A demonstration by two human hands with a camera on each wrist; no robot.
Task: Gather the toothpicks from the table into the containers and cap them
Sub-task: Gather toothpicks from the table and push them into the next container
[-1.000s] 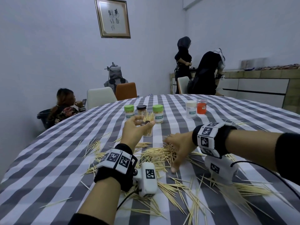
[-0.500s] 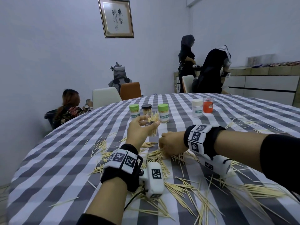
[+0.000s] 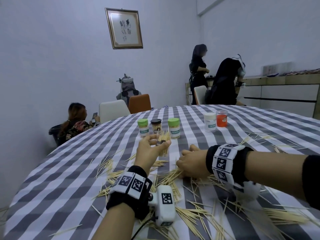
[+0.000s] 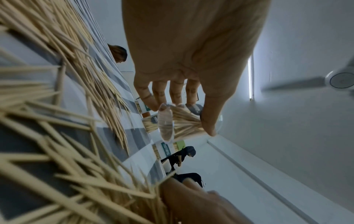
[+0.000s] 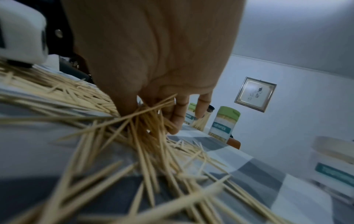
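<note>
My left hand [image 3: 152, 146] holds a clear uncapped toothpick container [image 3: 163, 144] upright above the table, thumb and fingers round it; toothpicks stick out of its top. In the left wrist view the same container [image 4: 178, 121] sits between thumb and fingers. My right hand [image 3: 188, 164] is low on the cloth, its fingers curled round a bunch of loose toothpicks [image 5: 151, 121] pinched against the thumb. More toothpicks [image 3: 199, 215] lie scattered over the near part of the striped table.
Behind my left hand stand two green-capped containers [image 3: 143, 125] [image 3: 173, 125] and a black-capped one [image 3: 156, 126]. A white-capped container [image 3: 210, 122] and an orange one [image 3: 221, 118] stand further right. Chairs and several people are beyond the table's far edge.
My right hand went from spread flat over the pile to curled round a bunch of toothpicks. The left hand has kept the container held up in about the same place.
</note>
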